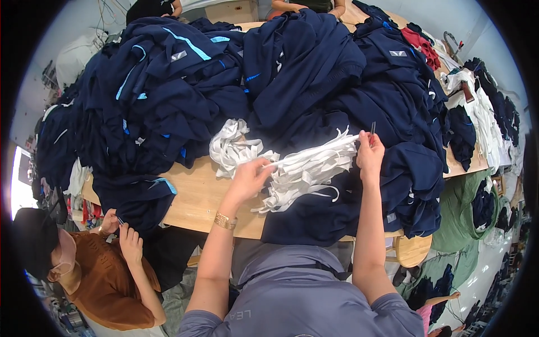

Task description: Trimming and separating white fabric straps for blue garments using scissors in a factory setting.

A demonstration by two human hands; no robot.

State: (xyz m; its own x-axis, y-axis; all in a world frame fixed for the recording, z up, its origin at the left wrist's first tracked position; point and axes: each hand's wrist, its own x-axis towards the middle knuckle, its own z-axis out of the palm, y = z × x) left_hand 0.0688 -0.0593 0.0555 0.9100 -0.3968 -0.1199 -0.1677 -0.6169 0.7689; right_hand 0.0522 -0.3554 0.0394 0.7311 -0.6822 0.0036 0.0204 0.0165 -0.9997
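Note:
A long white fabric strip [323, 150] is stretched between my two hands, just above a heap of white strips [303, 177]. My left hand [251, 178] pinches its left end, fingers closed. At its right end my right hand [370, 156] is closed too, gripping the strip. From between the right fingers sticks a small pointed metal tool [373, 128] with some red on it, perhaps thread snips; its full shape is hidden. A looser bunch of white strips [230, 143] lies beyond my left hand. Dark navy garments [320, 213] lie under and around the heap.
Large piles of navy garments [303, 62] with light-blue trim cover much of the wooden table [193, 194]. A co-worker in a brown top [106, 281] works at the left. Other people stand across the table. A round wooden stool [412, 251] stands at the right edge.

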